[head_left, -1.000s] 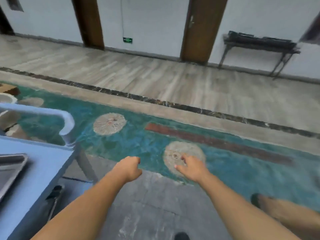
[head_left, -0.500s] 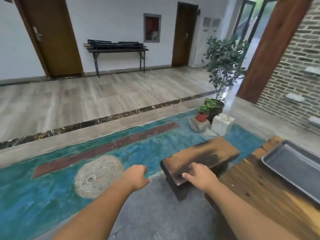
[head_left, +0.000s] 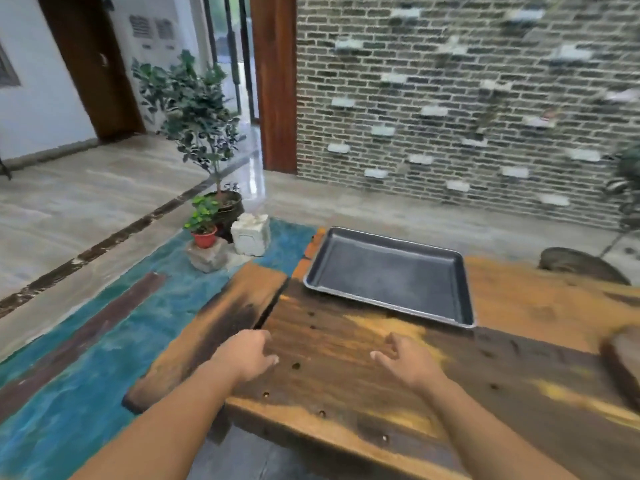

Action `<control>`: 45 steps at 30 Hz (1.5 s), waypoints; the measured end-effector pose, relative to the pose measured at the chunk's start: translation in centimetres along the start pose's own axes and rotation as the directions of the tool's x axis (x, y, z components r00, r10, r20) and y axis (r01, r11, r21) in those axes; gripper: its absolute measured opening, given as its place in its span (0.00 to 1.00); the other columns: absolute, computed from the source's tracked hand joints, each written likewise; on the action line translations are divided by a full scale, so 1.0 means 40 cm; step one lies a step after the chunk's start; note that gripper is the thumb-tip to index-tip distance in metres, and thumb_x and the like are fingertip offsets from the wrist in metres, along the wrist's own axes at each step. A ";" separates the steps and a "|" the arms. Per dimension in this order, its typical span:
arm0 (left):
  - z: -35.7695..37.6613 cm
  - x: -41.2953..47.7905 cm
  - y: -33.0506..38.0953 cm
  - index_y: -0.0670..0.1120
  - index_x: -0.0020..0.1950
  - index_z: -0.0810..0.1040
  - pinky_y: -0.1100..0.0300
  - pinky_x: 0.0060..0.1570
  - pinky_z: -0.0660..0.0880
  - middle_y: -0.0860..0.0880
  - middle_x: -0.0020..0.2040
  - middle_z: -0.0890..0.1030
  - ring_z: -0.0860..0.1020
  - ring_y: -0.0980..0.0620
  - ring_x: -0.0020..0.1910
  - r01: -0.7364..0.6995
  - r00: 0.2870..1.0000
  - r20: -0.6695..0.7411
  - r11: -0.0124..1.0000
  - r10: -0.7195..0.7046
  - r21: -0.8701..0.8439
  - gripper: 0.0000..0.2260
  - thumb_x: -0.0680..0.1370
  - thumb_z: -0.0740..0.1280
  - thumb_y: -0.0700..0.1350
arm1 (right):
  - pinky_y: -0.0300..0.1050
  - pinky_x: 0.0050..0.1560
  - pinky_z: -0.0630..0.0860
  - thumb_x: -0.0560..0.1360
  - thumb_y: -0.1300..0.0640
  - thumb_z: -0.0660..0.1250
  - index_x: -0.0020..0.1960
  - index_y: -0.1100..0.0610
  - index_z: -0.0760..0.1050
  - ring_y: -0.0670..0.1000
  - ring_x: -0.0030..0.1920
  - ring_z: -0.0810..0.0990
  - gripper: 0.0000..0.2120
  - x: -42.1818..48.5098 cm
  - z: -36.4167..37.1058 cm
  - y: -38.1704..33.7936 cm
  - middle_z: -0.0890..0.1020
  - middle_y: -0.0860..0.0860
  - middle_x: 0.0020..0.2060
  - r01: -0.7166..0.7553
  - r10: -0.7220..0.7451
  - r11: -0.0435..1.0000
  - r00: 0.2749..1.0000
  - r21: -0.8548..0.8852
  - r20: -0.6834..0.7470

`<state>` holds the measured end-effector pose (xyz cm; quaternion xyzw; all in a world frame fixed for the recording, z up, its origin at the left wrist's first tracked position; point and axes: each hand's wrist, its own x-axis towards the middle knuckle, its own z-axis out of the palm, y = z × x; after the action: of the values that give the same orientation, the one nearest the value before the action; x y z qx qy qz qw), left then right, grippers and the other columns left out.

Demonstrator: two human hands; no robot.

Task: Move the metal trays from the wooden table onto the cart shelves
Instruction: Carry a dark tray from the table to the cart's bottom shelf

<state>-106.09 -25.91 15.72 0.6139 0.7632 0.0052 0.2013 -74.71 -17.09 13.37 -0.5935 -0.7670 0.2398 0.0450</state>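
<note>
Metal tray [head_left: 389, 277] lies crosswise on the surface [head_left: 346, 341]; short of it, left hand [head_left: 247, 355] and right hand [head_left: 407, 363] hover empty, loosely curled.

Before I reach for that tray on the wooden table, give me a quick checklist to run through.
1. Hands free: left hand and right hand hold nothing, fingers relaxed. Ok.
2. Tray empty: nothing lies inside the metal tray. Ok.
3. Path to the tray: only bare wooden table lies between the hands and the tray. Ok.
4. Rims free to grip: nothing touches the tray's near or side rims. Ok.
5. Tray seated: it lies flat, close to the table's left edge. Ok.
6. Cart shelf ready: the cart is out of view. Cannot tell.
</note>
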 end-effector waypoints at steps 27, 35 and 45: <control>-0.043 0.959 0.205 0.49 0.60 0.71 0.54 0.49 0.73 0.47 0.55 0.78 0.78 0.45 0.57 -0.193 0.976 0.114 0.978 0.183 0.079 0.21 0.76 0.62 0.63 | 0.48 0.60 0.71 0.74 0.35 0.63 0.73 0.54 0.64 0.56 0.65 0.73 0.34 0.581 -0.177 0.426 0.72 0.56 0.66 -0.408 0.412 0.910 0.908 0.070 -0.073; 0.033 1.193 0.215 0.47 0.77 0.60 0.54 0.67 0.66 0.44 0.71 0.69 0.67 0.44 0.71 -0.051 0.999 0.013 0.997 0.050 0.062 0.35 0.75 0.65 0.63 | 0.51 0.59 0.74 0.73 0.36 0.66 0.75 0.54 0.59 0.60 0.64 0.74 0.38 0.791 -0.171 0.684 0.69 0.57 0.67 -0.468 0.473 0.881 0.868 0.070 -0.149; 0.130 1.381 0.192 0.43 0.77 0.56 0.47 0.64 0.70 0.39 0.70 0.70 0.70 0.39 0.68 0.157 0.988 0.027 0.978 -0.155 -0.136 0.43 0.71 0.73 0.58 | 0.53 0.61 0.74 0.69 0.39 0.72 0.71 0.59 0.63 0.59 0.63 0.74 0.40 0.945 -0.096 0.926 0.68 0.56 0.67 -0.546 0.579 0.811 0.800 0.211 -0.159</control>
<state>-106.42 26.61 -3.71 0.5368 0.8053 0.0371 0.2491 -51.47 26.03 -7.01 -0.8117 -0.5252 0.2351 0.1002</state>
